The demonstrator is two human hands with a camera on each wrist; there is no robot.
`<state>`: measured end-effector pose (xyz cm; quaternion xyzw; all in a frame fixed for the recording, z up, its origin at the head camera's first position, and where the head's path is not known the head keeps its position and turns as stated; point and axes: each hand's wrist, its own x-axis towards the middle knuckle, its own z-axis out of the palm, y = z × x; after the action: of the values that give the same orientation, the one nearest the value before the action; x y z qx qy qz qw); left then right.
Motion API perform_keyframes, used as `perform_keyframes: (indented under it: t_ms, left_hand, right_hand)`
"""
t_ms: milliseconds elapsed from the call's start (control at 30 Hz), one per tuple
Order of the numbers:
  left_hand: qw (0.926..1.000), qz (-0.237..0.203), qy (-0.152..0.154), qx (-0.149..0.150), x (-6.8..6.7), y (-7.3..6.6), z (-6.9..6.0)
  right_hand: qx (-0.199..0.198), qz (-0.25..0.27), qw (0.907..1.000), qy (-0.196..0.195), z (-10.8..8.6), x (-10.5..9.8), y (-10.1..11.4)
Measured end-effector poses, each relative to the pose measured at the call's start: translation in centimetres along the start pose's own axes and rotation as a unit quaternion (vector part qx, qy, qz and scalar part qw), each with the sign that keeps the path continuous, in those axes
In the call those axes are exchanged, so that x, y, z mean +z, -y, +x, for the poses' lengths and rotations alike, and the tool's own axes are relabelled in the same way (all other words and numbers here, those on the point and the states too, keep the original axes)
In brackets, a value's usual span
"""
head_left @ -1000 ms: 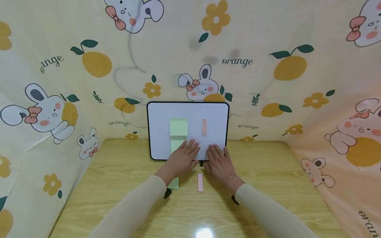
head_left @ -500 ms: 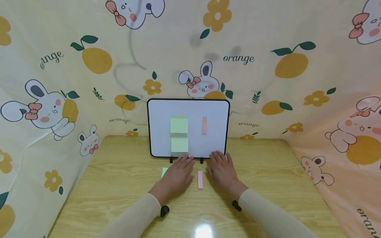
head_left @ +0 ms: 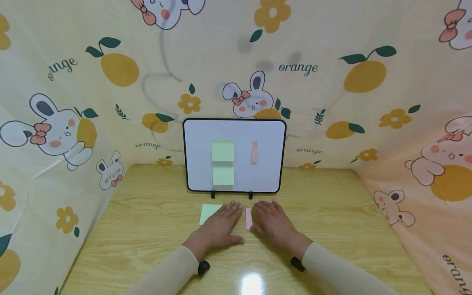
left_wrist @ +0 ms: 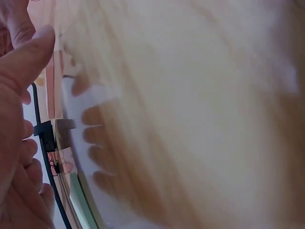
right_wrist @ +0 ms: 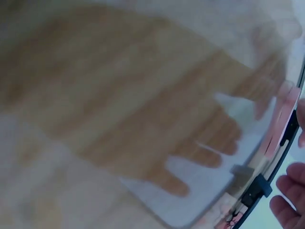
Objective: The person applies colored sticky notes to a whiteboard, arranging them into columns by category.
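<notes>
My left hand (head_left: 217,225) lies low over the table with fingers extended and thumb out, covering the right part of a green sticky note (head_left: 209,213). Its thumb and fingers also appear in the left wrist view, holding nothing. Beside a narrow pink strip of paper (head_left: 248,219) is my right hand (head_left: 274,223), its fingers relaxed; whether the thumb touches the strip I cannot tell. Behind both hands stands a black-framed whiteboard (head_left: 199,155). On it are an upper green sticky note (head_left: 223,150), a lower green sticky note (head_left: 223,175) and a salmon paper strip (head_left: 255,152).
Two black feet, a left foot (head_left: 212,194) and a right foot (head_left: 251,196), support the board on the wood-grain table (head_left: 147,237). A printed cloth (head_left: 309,110) with rabbits and oranges hangs behind and at both sides. Each wrist carries a black band.
Both hands have drawn back from the whiteboard's lower edge to the table. The lower green note on the board and the table's green note are now less covered. The right hand has neared the pink strip.
</notes>
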<state>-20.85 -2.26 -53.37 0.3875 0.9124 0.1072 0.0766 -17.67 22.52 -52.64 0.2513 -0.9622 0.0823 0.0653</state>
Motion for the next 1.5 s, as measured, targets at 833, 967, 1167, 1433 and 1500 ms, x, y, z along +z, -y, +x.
perform_keyframes:
  t_ms: [833,967,1167,1433,1500]
  left_hand:
    - [0.9985,0.003,0.049,0.025,0.1,-0.7,1.2]
    - [0.9980,-0.010,0.061,0.017,0.2,-0.6,1.3]
    - [0.9974,-0.015,0.069,0.011,0.2,-0.6,1.5]
    - [0.9970,-0.016,0.069,0.030,0.0,-0.5,2.0]
    - [0.9966,-0.017,0.076,0.027,0.0,-0.5,2.0]
  right_hand:
    - [-0.093,-0.020,0.9955,0.003,-1.0,1.1,0.5]
    - [-0.097,-0.013,0.9952,-0.009,-1.1,1.2,0.5]
    - [-0.095,-0.013,0.9953,-0.012,-1.1,1.3,0.4]
    - [-0.083,-0.001,0.9965,0.011,-1.0,1.0,0.6]
    - [-0.079,0.001,0.9968,0.012,-1.0,0.9,0.7]
